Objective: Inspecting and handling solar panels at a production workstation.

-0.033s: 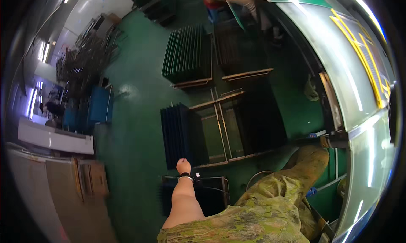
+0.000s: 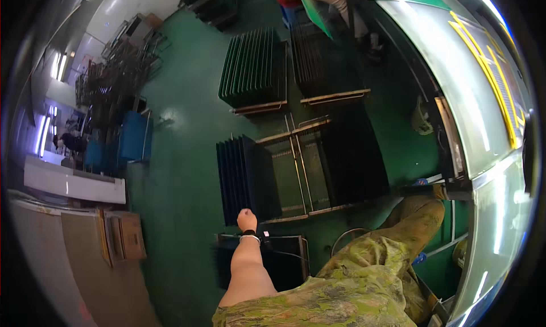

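Note:
My left hand [image 2: 247, 220] reaches forward with its fingers closed, a dark band and a pale bracelet on the wrist. It is at the near corner of a row of upright dark blue panels [image 2: 232, 176] in a metal rack [image 2: 288, 218]. Whether the fingers grip a panel edge or anything else is hidden. More dark panels [image 2: 355, 156] stand at the rack's right side, with a gap between the two groups. Below my forearm is another dark rack [image 2: 284, 253]. My right hand is not in view.
Green panels [image 2: 250, 65] fill a rack farther off, beside a rack of dark panels [image 2: 318, 65]. A long glass-topped table [image 2: 432, 54] runs along the right. Cardboard boxes [image 2: 128, 236] stand at left. Another person [image 2: 347, 14] is beside a green sheet [image 2: 314, 11] at the top.
The view has shifted slightly. The green sheet near the other person shows more fully, lower and to the right. My left hand stays at the near corner of the blue panels.

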`<move>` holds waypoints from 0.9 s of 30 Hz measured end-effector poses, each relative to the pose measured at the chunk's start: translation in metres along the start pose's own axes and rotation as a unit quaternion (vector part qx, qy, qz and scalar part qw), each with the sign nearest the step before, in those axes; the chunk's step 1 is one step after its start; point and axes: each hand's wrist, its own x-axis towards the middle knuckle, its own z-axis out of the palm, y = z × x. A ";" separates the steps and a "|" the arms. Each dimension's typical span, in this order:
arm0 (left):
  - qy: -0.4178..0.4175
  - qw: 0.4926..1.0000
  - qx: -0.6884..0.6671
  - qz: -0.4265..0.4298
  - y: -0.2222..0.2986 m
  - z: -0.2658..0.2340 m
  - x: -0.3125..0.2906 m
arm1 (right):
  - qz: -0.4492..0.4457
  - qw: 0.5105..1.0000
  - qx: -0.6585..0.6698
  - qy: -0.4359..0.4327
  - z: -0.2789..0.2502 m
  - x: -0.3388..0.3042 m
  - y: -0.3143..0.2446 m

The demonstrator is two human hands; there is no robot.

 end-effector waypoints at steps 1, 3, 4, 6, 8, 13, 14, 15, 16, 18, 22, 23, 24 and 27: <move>0.029 0.999 -0.015 0.016 -0.002 -0.007 0.009 | 0.016 1.000 -0.013 -0.003 0.007 0.001 0.001; 0.064 0.996 -0.036 0.059 -0.004 -0.010 0.024 | 0.037 0.999 -0.032 -0.004 0.017 -0.009 -0.001; 0.070 0.993 -0.045 0.087 -0.004 -0.007 0.033 | 0.042 0.998 -0.038 -0.004 0.022 -0.018 -0.001; 0.011 0.998 -0.041 0.055 -0.002 0.007 0.047 | 0.046 0.998 -0.045 -0.006 0.035 -0.037 0.003; -0.031 0.998 0.058 -0.002 0.004 0.027 0.058 | 0.049 0.998 -0.047 -0.010 0.052 -0.055 0.012; -0.128 0.987 0.034 -0.089 0.001 0.049 0.087 | 0.061 0.997 -0.049 -0.025 0.095 -0.091 0.046; -0.095 0.988 0.088 -0.081 0.013 0.052 0.081 | 0.057 0.997 -0.050 -0.024 0.101 -0.101 0.051; -0.044 0.993 0.111 -0.025 0.018 0.049 0.078 | 0.062 0.996 -0.052 -0.027 0.111 -0.107 0.055; 0.005 0.991 0.129 0.030 0.025 0.046 0.072 | 0.063 0.996 -0.055 -0.032 0.123 -0.118 0.058; 0.015 0.996 0.086 0.015 0.030 0.030 0.069 | 0.077 0.993 -0.078 -0.036 0.147 -0.125 0.069; 0.138 0.985 0.079 0.064 0.029 -0.049 0.067 | 0.035 0.991 -0.126 0.007 0.185 -0.116 0.084; 0.158 0.981 0.070 0.092 0.037 -0.074 0.063 | 0.010 0.988 -0.150 0.022 0.196 -0.114 0.091; 0.182 0.974 0.062 0.118 0.044 -0.104 0.059 | -0.012 0.984 -0.174 0.033 0.206 -0.113 0.096; 0.170 0.973 0.002 0.155 0.058 -0.192 0.042 | 0.040 0.978 -0.195 -0.070 0.209 -0.083 0.101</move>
